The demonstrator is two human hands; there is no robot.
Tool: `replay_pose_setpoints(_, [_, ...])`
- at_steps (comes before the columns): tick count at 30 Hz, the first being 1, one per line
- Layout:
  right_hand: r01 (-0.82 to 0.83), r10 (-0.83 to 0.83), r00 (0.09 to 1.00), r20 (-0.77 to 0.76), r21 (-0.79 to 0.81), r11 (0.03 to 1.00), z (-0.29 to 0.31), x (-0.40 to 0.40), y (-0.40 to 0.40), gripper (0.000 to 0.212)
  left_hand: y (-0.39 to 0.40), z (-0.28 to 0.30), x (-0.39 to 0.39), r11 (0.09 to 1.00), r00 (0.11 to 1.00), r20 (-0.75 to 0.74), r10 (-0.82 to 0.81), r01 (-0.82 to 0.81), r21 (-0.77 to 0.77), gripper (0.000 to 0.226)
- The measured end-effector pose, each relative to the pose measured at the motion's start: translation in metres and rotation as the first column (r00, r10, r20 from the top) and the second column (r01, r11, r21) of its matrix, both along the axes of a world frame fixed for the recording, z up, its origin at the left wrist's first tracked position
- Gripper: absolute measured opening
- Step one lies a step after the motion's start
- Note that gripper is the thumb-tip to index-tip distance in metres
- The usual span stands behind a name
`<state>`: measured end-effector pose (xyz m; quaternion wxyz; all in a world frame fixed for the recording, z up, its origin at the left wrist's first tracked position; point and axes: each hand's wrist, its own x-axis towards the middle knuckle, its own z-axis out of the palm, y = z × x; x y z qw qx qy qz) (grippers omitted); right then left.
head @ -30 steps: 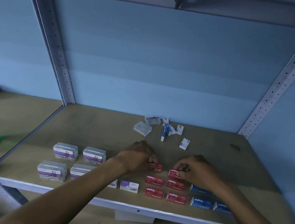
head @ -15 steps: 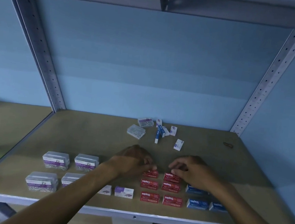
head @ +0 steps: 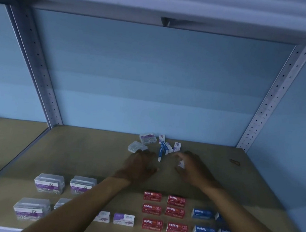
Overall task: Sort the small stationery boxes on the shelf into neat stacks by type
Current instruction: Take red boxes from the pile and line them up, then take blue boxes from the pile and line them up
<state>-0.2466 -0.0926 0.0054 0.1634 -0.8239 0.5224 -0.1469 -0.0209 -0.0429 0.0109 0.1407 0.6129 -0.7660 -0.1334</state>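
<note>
Both hands reach out over the middle of the shelf (head: 89,156), toward the loose pile at the back. The left hand (head: 140,167) is palm down with its fingers loosely spread, holding nothing; its fingertips lie just in front of a clear plastic case (head: 136,146). The right hand (head: 193,168) is also spread and blurred; a small white box (head: 181,163) shows between its thumb and fingers, but I cannot tell whether the hand touches or pinches it.

Between the two hands a narrow blue and white box (head: 160,152) lies pointing toward the front. Behind it sit more unsorted pieces: a clear box of paper clips (head: 148,138) close to the back wall, a blue box (head: 164,146) leaning on a white one, and two small white and purple boxes (head: 177,146) standing upright.

Near the front edge the sorted things lie in rows. Six red staple boxes (head: 165,210) form a grid of two columns and three rows, each box apart from its neighbours. Just right of them are blue staple boxes (head: 205,222), partly hidden by the right forearm. On the left stand clear paper clip boxes (head: 49,183) with purple labels, two in the back row and two in front, one mostly behind the left forearm. Between those and the red boxes are two small white boxes with purple print (head: 123,219).

A small dark object (head: 234,162) lies alone at the right side of the shelf.
</note>
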Motion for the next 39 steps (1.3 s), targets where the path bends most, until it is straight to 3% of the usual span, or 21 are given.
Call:
replay_pose_setpoints(4, [0.0,0.0,1.0,-0.01,0.015,1.0,0.015,0.029,-0.036,0.056,-0.031,0.008,-0.015,0.993,0.993,-0.071,0.091,-0.096,-0.068,0.05])
replay_pose_setpoints(11, [-0.074,0.108,0.956,-0.274,0.13,0.989,0.023,0.049,-0.086,0.08,-0.066,0.007,-0.007,0.994,0.996,-0.037,0.082,-0.079,0.078,0.053])
replay_pose_setpoints(15, [-0.063,0.117,0.96,-0.254,0.21,0.976,0.018,0.055,-0.099,0.066,-0.072,0.002,-0.007,0.995,0.999,0.023,0.024,-0.026,0.095,0.049])
replay_pose_setpoints(19, [-0.121,0.157,0.953,-0.258,0.148,0.982,0.014,0.057,-0.102,0.062,-0.073,0.001,-0.009,0.996,0.999,0.005,0.034,-0.035,0.085,0.051])
replay_pose_setpoints(22, [-0.163,0.186,0.962,-0.2,0.13,0.978,0.01,0.052,-0.102,0.059,-0.071,0.002,-0.007,0.996,0.999,-0.026,0.036,-0.033,0.082,0.053])
replay_pose_setpoints(25, [-0.157,0.162,0.987,-0.023,0.155,0.975,0.011,0.042,-0.099,0.05,-0.064,0.006,-0.006,0.994,0.994,-0.097,0.056,-0.046,0.097,0.055])
replay_pose_setpoints(29, [-0.18,0.166,0.981,0.096,0.174,0.968,0.027,0.028,-0.083,0.058,-0.046,0.013,0.002,0.994,0.957,-0.272,0.1,-0.081,0.079,0.051])
replay_pose_setpoints(35, [-0.239,0.163,0.959,0.232,0.357,0.903,0.031,0.008,-0.037,0.06,-0.005,0.011,0.021,0.993,0.971,-0.225,0.08,-0.059,0.098,0.05])
replay_pose_setpoints(37, [-0.249,0.17,0.958,0.23,0.375,0.893,0.025,0.004,-0.022,0.058,0.006,0.008,0.025,0.989,0.975,-0.191,0.117,-0.097,0.112,0.06])
replay_pose_setpoints(38, [-0.252,0.185,0.961,0.208,0.367,0.895,0.022,0.002,-0.016,0.057,0.011,0.008,0.027,0.979,0.975,-0.184,0.127,-0.093,0.18,0.073])
replay_pose_setpoints(39, [-0.254,0.208,0.964,0.166,0.345,0.903,0.019,0.0,-0.012,0.056,0.019,0.015,0.024,0.979,0.981,-0.139,0.135,-0.111,0.169,0.1])
